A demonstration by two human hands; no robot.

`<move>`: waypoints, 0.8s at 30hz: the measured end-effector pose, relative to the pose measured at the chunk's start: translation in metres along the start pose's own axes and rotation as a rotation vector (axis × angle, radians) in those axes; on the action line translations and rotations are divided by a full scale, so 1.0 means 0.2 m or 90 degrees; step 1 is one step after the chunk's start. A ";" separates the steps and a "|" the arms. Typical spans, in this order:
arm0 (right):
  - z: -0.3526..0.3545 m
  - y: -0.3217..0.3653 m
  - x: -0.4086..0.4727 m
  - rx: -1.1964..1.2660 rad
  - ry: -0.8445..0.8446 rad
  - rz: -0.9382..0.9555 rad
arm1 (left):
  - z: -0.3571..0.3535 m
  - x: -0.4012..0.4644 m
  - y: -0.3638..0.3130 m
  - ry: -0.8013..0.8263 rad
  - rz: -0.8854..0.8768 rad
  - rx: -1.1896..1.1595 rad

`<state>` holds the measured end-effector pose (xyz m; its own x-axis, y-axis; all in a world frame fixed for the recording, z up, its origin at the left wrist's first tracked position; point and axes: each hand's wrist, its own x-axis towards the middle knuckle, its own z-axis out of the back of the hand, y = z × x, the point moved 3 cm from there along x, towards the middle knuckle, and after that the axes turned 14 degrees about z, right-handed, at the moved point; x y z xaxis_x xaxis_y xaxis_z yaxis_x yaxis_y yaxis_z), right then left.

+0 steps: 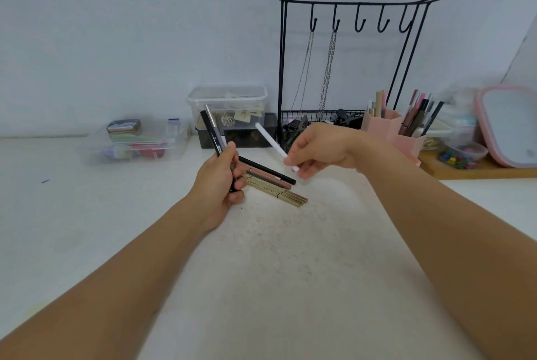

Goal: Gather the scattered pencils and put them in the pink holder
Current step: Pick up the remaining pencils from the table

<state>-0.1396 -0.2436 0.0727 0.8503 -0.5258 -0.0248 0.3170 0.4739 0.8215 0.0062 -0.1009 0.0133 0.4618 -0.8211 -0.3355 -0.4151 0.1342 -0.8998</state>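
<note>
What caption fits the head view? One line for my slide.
Left hand grips collected pencils, right hand pinches a white pencil; pink holder waits behind.

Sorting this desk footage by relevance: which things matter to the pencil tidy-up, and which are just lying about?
Job: white pencil in right hand; pencils in left hand; loose pencils; pink holder.
Lying about: jewellery stand, clear boxes, mirror.

There is only 1 view, from a camera on the person's head. It looks forward and down over both forearms, close to them, with wide-angle bending at the edges. The left hand [222, 182] and the right hand [321, 150] sit near the middle of the frame. Beyond the hands the white table [276, 272] meets the wall [130, 25], which fills the upper half.
</note>
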 end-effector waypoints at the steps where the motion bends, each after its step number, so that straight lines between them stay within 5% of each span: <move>1: -0.02 0.02 0.00 0.048 0.010 0.018 | 0.00 0.00 0.00 0.013 0.000 -0.006; 8: -0.25 0.19 -0.01 0.154 0.075 0.120 | -0.03 -0.04 -0.01 0.070 -0.003 -0.056; 19: -0.36 0.19 0.02 0.065 -0.143 0.152 | -0.01 -0.01 0.00 -0.002 -0.106 0.043; 24: -0.40 0.19 0.02 0.019 -0.150 0.164 | -0.01 -0.02 0.00 -0.032 -0.113 0.088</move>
<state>-0.0905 -0.1720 0.0580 0.7791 -0.5424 0.3144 0.0895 0.5927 0.8004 0.0025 -0.0997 0.0143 0.5577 -0.8105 -0.1790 -0.2139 0.0681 -0.9745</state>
